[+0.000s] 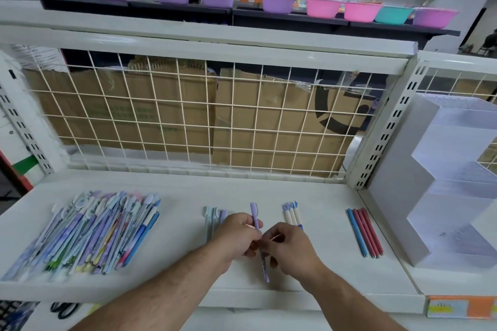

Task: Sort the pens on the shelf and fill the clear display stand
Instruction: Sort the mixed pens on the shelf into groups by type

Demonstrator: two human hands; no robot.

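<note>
Lilac pen (254, 213) near-upright; mixed pen heap (88, 234) left; stand (454, 142) right

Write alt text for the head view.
The left hand and right hand together hold one purple pen at the front of a white shelf. A large mixed pile of pens lies at left, small sorted groups lie around the hands, and the stepped clear display stand sits far right.

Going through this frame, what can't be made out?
Head view:
purple pen: middle hidden by the left hand and right hand gripping it.
pale pens behind the left hand: lower ends hidden.
pen pile: prints blurred.
clear display stand: cut off by the right edge.
</note>
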